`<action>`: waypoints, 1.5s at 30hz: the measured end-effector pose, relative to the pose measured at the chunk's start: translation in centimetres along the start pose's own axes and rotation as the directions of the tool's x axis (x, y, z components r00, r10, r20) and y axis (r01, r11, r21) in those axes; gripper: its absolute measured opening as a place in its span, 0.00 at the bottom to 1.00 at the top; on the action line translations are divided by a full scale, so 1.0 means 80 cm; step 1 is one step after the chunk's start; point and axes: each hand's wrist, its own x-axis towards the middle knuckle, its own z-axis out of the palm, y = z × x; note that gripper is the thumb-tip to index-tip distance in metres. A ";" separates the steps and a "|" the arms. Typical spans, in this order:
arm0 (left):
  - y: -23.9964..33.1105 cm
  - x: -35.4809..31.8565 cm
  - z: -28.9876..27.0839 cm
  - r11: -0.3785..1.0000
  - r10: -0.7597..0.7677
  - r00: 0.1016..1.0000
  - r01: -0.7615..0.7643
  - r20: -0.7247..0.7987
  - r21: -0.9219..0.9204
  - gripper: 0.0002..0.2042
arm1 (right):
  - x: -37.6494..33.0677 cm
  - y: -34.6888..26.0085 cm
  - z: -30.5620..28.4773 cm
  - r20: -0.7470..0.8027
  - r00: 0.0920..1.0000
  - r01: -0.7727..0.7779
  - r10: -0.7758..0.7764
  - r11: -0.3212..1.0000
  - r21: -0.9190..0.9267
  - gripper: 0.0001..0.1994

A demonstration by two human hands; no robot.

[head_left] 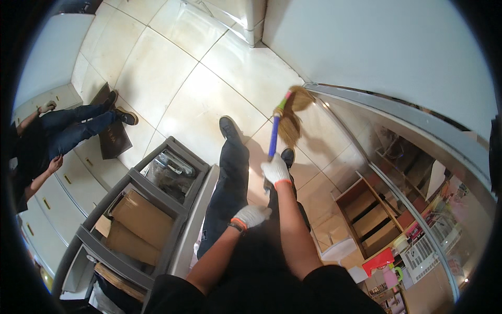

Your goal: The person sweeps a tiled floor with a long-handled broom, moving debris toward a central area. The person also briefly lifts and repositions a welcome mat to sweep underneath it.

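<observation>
My right hand, in a white knitted glove with an orange cuff, is wrapped round the blue handle of a broom. The broom's straw-coloured bristles are spread over the tiles ahead of my right shoe, close to the glass panel's lower edge. A short piece of handle shows just below the right glove. My left hand, gloved the same way, is lower and to the left, in front of my thigh. Its fingers are curled closed; whether they hold the handle's lower end is hidden.
To my left stands a grey divided cart with cardboard and plastic-wrapped things inside. Beyond it another person sits by white drawers, feet near a dark mat. A glass panel borders the right, with a wooden shelf unit visible there.
</observation>
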 end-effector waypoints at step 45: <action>-0.073 0.209 -0.609 0.135 -0.456 0.618 -0.663 -0.640 -0.737 0.13 | 0.165 -0.431 0.177 0.348 0.872 0.439 -0.343 0.863 -0.248 0.21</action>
